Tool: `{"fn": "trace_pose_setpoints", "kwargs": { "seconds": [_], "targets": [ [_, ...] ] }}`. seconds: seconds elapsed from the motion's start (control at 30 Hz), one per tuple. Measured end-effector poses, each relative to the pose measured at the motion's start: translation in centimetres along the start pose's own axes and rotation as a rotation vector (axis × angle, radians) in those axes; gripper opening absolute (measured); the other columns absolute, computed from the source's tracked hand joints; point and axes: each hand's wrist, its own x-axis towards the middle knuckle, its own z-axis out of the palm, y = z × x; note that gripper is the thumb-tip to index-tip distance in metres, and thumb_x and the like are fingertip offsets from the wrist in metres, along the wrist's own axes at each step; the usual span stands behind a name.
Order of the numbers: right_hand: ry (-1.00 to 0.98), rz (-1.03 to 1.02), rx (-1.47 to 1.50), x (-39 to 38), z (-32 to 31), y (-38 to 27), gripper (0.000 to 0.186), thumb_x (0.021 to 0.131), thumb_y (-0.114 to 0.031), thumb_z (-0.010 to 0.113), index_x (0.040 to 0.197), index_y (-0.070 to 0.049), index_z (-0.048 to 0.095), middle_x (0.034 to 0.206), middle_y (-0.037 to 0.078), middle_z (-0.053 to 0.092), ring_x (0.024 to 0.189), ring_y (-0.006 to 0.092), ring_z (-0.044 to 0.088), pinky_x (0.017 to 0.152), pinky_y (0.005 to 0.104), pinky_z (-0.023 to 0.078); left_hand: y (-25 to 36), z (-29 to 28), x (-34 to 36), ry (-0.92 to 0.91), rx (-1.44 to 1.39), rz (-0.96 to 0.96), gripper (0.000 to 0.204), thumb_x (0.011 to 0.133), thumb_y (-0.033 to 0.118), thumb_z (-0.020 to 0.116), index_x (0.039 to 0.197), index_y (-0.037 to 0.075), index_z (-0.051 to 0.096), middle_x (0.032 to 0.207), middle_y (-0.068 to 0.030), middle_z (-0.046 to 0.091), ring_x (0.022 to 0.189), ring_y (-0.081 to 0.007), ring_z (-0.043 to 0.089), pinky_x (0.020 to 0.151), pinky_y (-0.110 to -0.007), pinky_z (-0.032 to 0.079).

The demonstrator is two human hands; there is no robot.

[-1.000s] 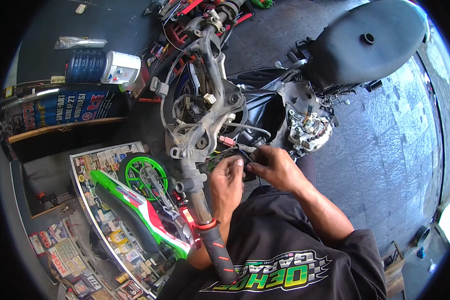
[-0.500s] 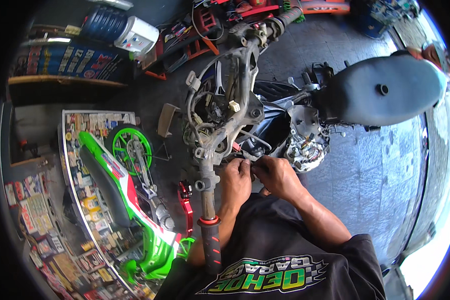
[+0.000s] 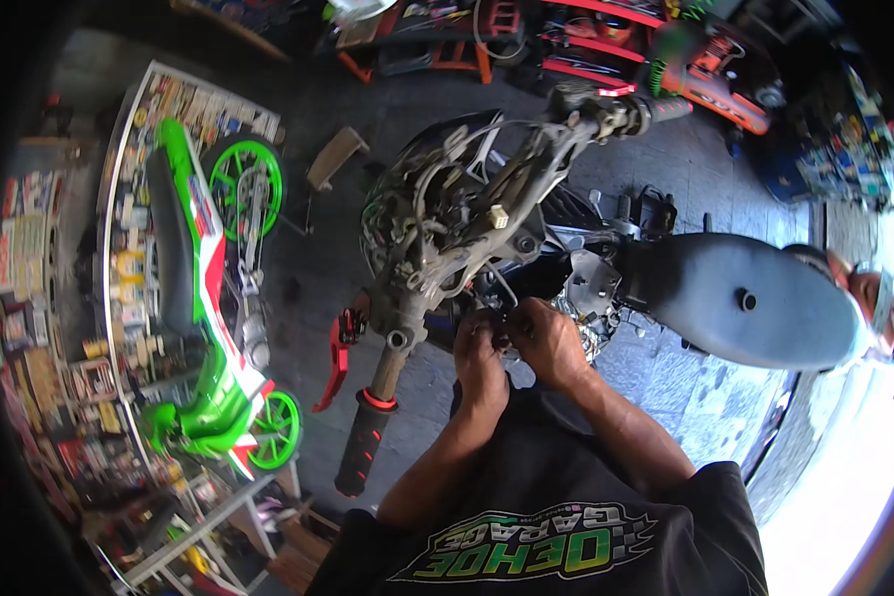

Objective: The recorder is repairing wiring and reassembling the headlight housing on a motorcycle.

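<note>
In the head view, the left hand [image 3: 481, 366] and right hand [image 3: 550, 346] are held close together, fingers curled; whether anything is gripped cannot be told. The motorbike [image 3: 526, 243] is seen on their far side, its handlebar [image 3: 387, 375] leftward.

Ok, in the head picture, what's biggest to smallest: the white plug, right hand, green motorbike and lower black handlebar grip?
1. Green motorbike
2. Right hand and lower black handlebar grip: too alike to rank
3. White plug

Black short-sleeved shirt [image 3: 556, 457], green logo [image 3: 526, 548], bare hands [image 3: 548, 346]
</note>
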Motion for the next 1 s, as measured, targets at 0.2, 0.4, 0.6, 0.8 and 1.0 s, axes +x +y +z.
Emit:
{"fn": "trace_pose_setpoints", "kwargs": {
  "seconds": [0.2,0.4,0.6,0.8,1.0],
  "targets": [
    [-0.071,-0.136,-0.036,1.0,-0.7,1.2,0.015,0.084,-0.011,0.07,0.09,-0.001,0.06,0.089,0.017,0.065,0.083,0.0389,0.065,0.07,0.0464,0.053,0.1,2.5,-0.3,0.131,-0.208,-0.055,0.019,0.096,0.018,0.059,0.108,0.004,0.061,0.098,-0.0037,0.062,0.085,-0.0119,0.057,0.074,-0.029,0.046],
    [-0.065,-0.368,-0.258,1.2,-1.5,0.9,0.013,0.083,-0.007,0.069,0.091,-0.002,0.06,0.087,0.016,0.064,0.084,0.0389,0.064,0.071,0.0478,0.052,-0.4,3.8,-0.1,0.179,0.064,0.141,0.021,0.096,0.018,0.062,0.091,-0.002,0.065,0.078,-0.0015,0.06,0.068,-0.0082,0.054,0.062,-0.025,0.044],
    [-0.127,-0.162,-0.137,1.1,-1.8,0.0,0.014,0.09,-0.012,0.065,0.098,0.0,0.066,0.091,0.019,0.069,0.081,0.0398,0.069,0.069,0.045,0.054,-2.3,2.7,0.2,0.145,-0.037,0.184,0.02,0.095,0.017,0.062,0.09,-0.002,0.065,0.076,-0.0014,0.06,0.069,-0.0093,0.055,0.063,-0.027,0.043],
    [-0.111,-0.112,-0.202,0.8,-1.2,-0.5,0.014,0.089,-0.012,0.068,0.097,0.0,0.068,0.086,0.019,0.071,0.078,0.0323,0.072,0.068,0.0391,0.054,-1.5,3.0,-0.3,0.225,0.348,0.296,0.025,0.098,0.018,0.056,0.09,-0.004,0.063,0.072,-0.0134,0.063,0.065,-0.0189,0.059,0.063,-0.035,0.045],
    [-0.107,-0.125,-0.241,0.6,-1.3,-1.2,0.017,0.091,-0.016,0.067,0.097,0.0,0.067,0.081,0.018,0.069,0.071,0.0275,0.07,0.063,0.0389,0.053,-0.9,3.3,-0.9,0.248,0.463,0.324,0.024,0.1,0.019,0.055,0.092,-0.003,0.06,0.071,-0.012,0.063,0.062,-0.0206,0.059,0.058,-0.037,0.044]
  ]
}}
